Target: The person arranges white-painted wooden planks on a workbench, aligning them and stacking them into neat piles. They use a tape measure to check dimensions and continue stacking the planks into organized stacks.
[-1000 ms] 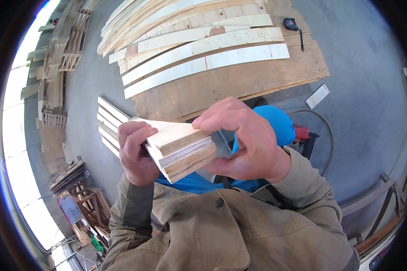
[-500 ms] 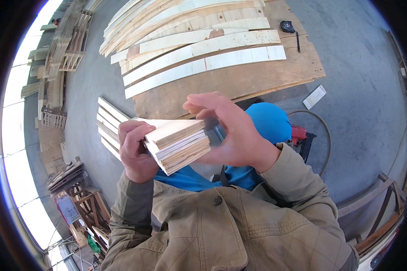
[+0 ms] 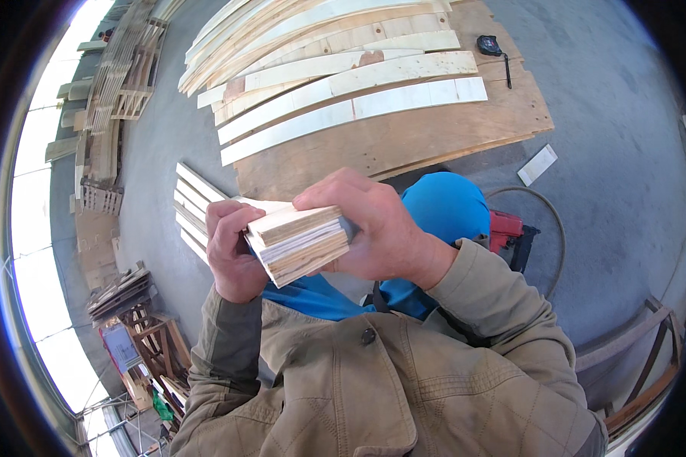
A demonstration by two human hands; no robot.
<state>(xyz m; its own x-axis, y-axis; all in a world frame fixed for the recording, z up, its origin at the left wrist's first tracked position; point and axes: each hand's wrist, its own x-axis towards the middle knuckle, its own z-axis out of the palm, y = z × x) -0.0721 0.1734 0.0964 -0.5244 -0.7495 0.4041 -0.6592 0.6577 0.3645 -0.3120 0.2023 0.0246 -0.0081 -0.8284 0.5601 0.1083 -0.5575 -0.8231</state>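
Observation:
A stack of thin wooden boards (image 3: 301,244) is held in front of my body, its layered ends turned toward me. My left hand (image 3: 235,247) grips the stack's left side, thumb and fingers curled over the edge. On the other side my right hand (image 3: 373,228) wraps the boards, its fingers over the top and its palm against the side. The far ends of the boards (image 3: 194,206) fan apart, with gaps between them, beyond my left hand. Part of the stack's middle is hidden behind my hands.
Ahead, long wooden strips (image 3: 358,107) lie on a plywood sheet (image 3: 434,145), with a black tape measure (image 3: 488,46) at its right. A red and black nail gun (image 3: 511,232) with a hose (image 3: 552,221) and a short wood offcut (image 3: 538,164) lie to the right. Pallets (image 3: 133,84) stand left.
My right hand has closed from a loose, raised grasp onto the stack's right side. The left hand keeps its grip. The view has shifted slightly.

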